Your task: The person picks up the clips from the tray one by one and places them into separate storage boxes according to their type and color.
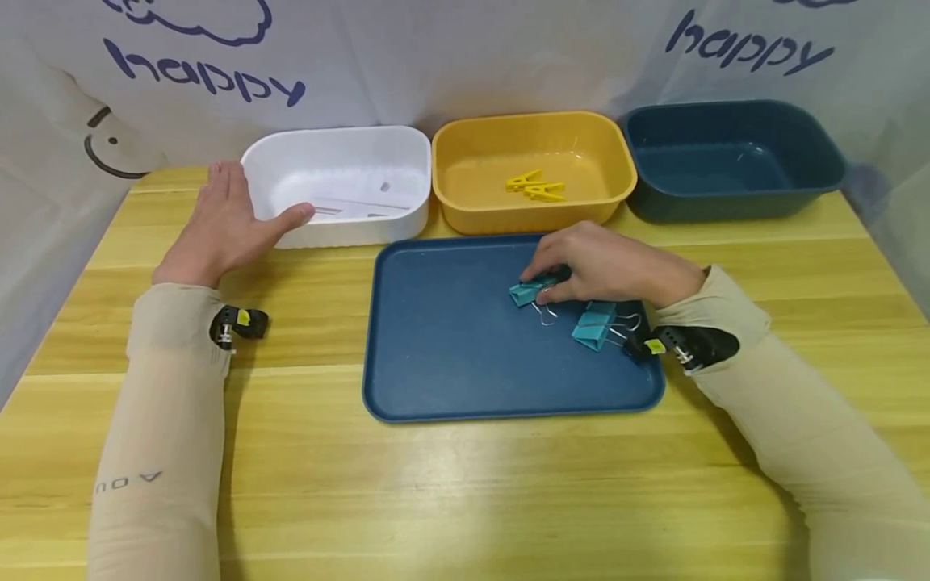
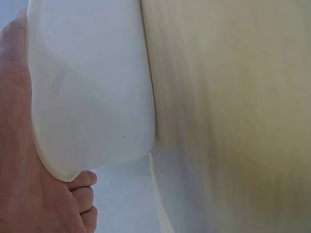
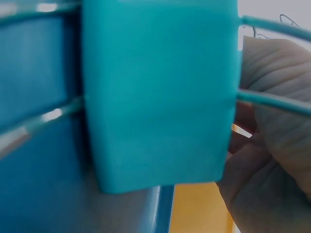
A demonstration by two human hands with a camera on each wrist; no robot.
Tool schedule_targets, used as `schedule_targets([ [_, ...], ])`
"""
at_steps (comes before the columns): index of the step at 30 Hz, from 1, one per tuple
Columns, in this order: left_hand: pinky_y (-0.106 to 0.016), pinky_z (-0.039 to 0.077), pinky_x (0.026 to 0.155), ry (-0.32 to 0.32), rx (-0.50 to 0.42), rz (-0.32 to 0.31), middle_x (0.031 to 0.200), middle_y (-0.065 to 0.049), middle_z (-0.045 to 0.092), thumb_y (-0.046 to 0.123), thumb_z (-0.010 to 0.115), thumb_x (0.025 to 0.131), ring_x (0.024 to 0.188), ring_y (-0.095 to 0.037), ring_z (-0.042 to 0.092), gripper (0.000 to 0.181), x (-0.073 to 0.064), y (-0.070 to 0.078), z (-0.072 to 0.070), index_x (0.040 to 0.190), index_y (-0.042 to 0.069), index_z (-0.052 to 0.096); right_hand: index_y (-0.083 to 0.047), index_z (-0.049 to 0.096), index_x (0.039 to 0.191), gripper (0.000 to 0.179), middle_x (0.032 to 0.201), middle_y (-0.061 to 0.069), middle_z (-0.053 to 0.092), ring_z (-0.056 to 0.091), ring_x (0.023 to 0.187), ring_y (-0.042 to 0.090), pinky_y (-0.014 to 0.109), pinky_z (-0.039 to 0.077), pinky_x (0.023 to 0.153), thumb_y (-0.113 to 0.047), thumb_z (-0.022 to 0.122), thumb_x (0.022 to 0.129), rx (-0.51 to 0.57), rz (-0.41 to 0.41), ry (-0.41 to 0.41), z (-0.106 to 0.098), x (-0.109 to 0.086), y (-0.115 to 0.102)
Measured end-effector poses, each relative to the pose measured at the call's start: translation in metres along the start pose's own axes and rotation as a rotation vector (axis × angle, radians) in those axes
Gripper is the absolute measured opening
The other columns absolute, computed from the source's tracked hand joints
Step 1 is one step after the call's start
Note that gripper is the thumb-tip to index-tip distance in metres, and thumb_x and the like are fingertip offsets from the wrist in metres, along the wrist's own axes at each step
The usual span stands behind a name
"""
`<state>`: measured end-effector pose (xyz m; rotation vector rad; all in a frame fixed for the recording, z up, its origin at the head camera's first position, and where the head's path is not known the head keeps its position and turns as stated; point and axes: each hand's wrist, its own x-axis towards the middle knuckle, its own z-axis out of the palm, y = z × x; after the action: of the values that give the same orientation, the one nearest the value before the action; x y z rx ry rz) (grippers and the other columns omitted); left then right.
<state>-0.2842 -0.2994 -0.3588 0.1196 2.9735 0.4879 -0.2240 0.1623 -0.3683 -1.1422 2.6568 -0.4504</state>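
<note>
My left hand (image 1: 225,218) lies spread at the left end of the white bin (image 1: 334,234), its thumb stretched over the front rim. The left wrist view shows its fingertips (image 2: 83,198) around the bin's corner. Over the upper right of the blue tray (image 1: 450,339), my right hand (image 1: 599,262) pinches a teal binder clip (image 1: 525,292) between thumb and fingers; its wire handles point toward me. A second teal binder clip (image 1: 594,324) is on the tray under the right wrist. In the right wrist view that nearer clip (image 3: 160,97) hides part of the hand.
Inside the yellow bin (image 1: 534,218) lie yellow clothespins (image 1: 534,186). To its right stands a dark teal bin (image 1: 734,206). The white bin holds some thin pale pieces (image 1: 356,208). A white cloth printed with words (image 1: 450,64) hangs behind the wooden table (image 1: 305,468).
</note>
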Motion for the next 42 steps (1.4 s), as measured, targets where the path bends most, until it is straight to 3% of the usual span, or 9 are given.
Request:
schedule_targets([
  [7,-0.063,0.0,0.133,0.007,-0.004,0.005,0.171,-0.031,-0.004,0.083,0.043,0.09,0.16,-0.048,-0.004,0.123,-0.0007,-0.0002,0.0011,0.164,0.0,-0.011,-0.015,0.079,0.12,0.032,0.11,0.0,0.077,0.068,0.099,0.015,0.034,0.059,0.083,-0.025,0.082,0.09,-0.003,-0.012,0.004,0.0007,-0.0006,-0.0001],
  [14,-0.063,-0.001,0.133,0.003,-0.007,0.002,0.172,-0.029,-0.01,0.082,0.043,0.091,0.161,-0.045,-0.013,0.123,-0.0023,-0.0001,0.0014,0.163,0.0,-0.013,-0.015,0.079,0.12,0.031,0.11,0.0,0.076,0.067,0.097,0.012,0.032,0.058,0.081,-0.024,0.081,0.09,0.008,-0.006,-0.003,-0.0003,-0.0011,-0.0019],
  [28,-0.065,-0.001,0.132,-0.002,-0.003,0.008,0.172,-0.028,-0.013,0.083,0.042,0.09,0.161,-0.045,-0.016,0.125,-0.0005,0.0017,-0.0008,0.163,-0.002,-0.014,-0.014,0.078,0.12,0.029,0.116,0.002,0.075,0.068,0.105,0.017,0.037,0.06,0.088,-0.017,0.079,0.092,0.008,-0.005,0.0,-0.0011,-0.0035,-0.0032],
  [37,-0.062,-0.003,0.133,-0.003,-0.011,0.005,0.172,-0.027,-0.015,0.083,0.043,0.091,0.161,-0.043,-0.019,0.125,-0.0009,0.0005,0.0002,0.163,-0.001,-0.015,-0.012,0.079,0.116,0.028,0.111,0.002,0.077,0.069,0.101,0.017,0.039,0.06,0.086,-0.014,0.08,0.088,0.022,-0.014,0.027,-0.0055,-0.0051,-0.0036],
  [42,-0.063,-0.002,0.133,0.005,-0.01,0.009,0.172,-0.03,-0.009,0.082,0.044,0.091,0.161,-0.045,-0.014,0.125,-0.0005,-0.0004,0.001,0.163,-0.002,-0.013,-0.012,0.079,0.116,0.028,0.111,0.002,0.076,0.069,0.103,0.017,0.039,0.061,0.088,-0.013,0.08,0.088,0.022,-0.009,0.031,-0.0067,-0.0055,-0.0037],
])
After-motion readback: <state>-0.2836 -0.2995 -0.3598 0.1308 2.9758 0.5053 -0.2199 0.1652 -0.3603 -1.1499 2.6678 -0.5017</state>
